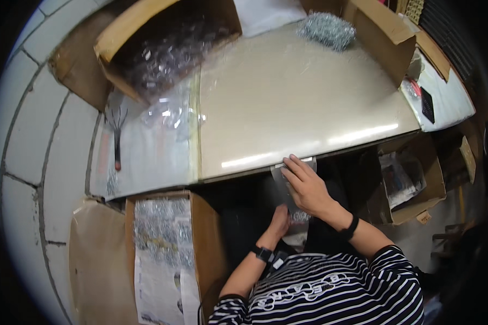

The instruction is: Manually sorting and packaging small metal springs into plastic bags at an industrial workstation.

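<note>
A clear plastic bag (283,187) hangs over the near edge of the table, in front of my body. Small shiny metal pieces (299,216) show low in it, too fine to name. My right hand (307,189) lies over its upper part at the table edge, fingers stretched out flat and the thumb hidden. Lower down, my left hand (279,219) is closed at the bag's left side, its fingertips partly hidden.
A beige board (298,97) covers the tabletop, with a heap of silvery metal pieces (328,31) at its back. Far left, a carton (138,21) spills clear plastic pieces near a pronged tool (117,143). Boxes flank me: a paper-lined one (206,233) left, another (436,189) right.
</note>
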A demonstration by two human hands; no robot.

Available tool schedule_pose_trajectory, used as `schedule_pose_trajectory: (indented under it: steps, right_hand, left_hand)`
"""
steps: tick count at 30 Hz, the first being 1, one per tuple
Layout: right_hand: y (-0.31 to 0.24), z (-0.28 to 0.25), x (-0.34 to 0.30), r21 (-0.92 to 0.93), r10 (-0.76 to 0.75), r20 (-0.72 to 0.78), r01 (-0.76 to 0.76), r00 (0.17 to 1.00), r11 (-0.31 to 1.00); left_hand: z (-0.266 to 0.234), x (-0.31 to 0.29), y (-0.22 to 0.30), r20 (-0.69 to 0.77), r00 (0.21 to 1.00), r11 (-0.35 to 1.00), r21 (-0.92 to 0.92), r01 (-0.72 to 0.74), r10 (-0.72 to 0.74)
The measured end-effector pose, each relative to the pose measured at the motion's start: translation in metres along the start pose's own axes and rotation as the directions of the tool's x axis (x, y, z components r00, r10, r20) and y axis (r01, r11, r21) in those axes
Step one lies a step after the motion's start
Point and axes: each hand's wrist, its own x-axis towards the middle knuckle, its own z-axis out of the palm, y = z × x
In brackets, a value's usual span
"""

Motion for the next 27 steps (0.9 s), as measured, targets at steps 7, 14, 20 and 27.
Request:
schedule_pose_trajectory:
  steps: [7, 14, 20, 27]
  right_hand:
    - [0.000, -0.049, -0.066, 0.332, 0.169, 0.058, -0.179, 0.984, 0.926]
    - [0.001, -0.043, -0.087, 0.390, 0.313, 0.216, -0.375, 0.925, 0.841]
    - [-0.026, -0.011, -0.062, 0.691, 0.248, 0.412, -0.478, 0.877, 0.543]
    - [-0.038, -0.006, -0.060, 0.551, 0.197, 0.043, -0.188, 0.980, 0.813]
  left_hand:
    - [-0.016, -0.018, 0.007, 0.181, 0.977, 0.993, -0.009, 0.114, -0.110]
    - [-0.010, -0.074, 0.028, 0.087, 0.994, 0.992, 0.105, -0.075, 0.065]
    - [0.024, -0.109, 0.058, 0.093, 0.985, 0.949, 0.268, -0.167, 0.147]
    - [0.035, -0.116, 0.067, -0.006, 0.962, 0.959, 0.070, -0.273, 0.274]
